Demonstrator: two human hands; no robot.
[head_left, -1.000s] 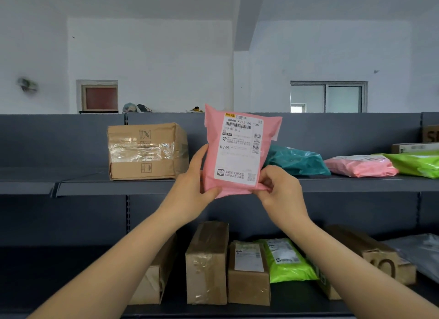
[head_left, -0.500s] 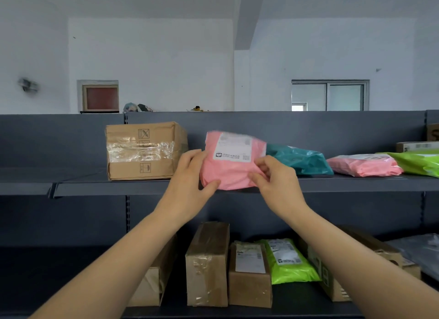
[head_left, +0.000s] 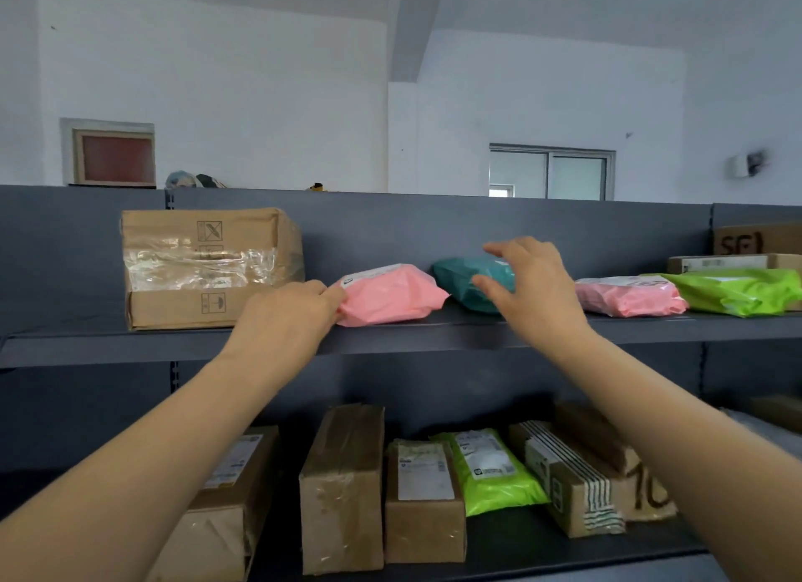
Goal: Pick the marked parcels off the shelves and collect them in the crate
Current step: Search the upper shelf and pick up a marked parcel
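Grey shelves with parcels, boxes

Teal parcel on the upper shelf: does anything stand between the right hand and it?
Nothing visible does. The open right hand is right at the teal parcel; the nearest pink parcel lies clear to its left.

pink parcel laid down | right grip released, at teal parcel

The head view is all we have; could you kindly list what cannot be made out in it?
Crate: outside the head view.
Pink parcel: label turned away, unreadable.
Left hand: knuckles hide whether it grips that parcel.
Teal parcel: right hand covers its right end.
Lettered box: cut by right edge.
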